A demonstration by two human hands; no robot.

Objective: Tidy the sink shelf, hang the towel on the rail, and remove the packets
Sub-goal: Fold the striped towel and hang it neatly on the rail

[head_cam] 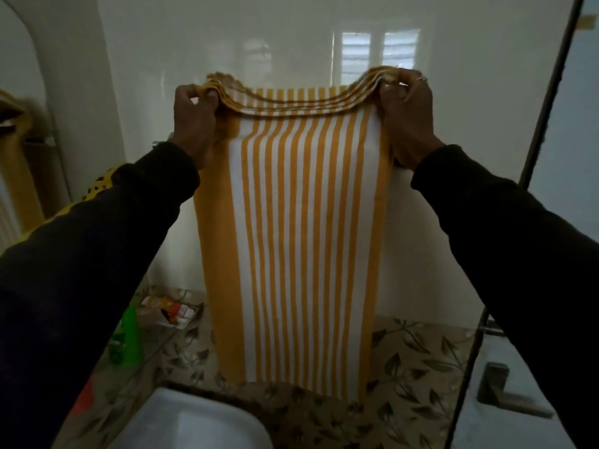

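Wall [291, 34]: pale, glossy, directly ahead, with a window reflection in its upper part.

Towel [301, 238]: yellow-and-white striped, folded lengthwise, held up in front of the wall by its two top corners. Top edge sagging between the grips; lower edge hanging just above the shelf, whether touching it cannot be told.

Shelf [418, 367]: leaf-patterned surface below the towel, bordering the white sink [194, 422] at bottom centre.

Left hand [194, 121]: raised, arm extended in a dark sleeve, fingers curled, gripping the gathered upper left corner.

Right hand [409, 111]: raised to similar height, arm extended, fingers pinching the bunched upper right corner; ring on one finger.

Green bottle [127, 338]: on the shelf at left, partly hidden by the left sleeve.

Packets [171, 311]: orange-and-white, lying on the shelf near the wall, just right of the bottle.
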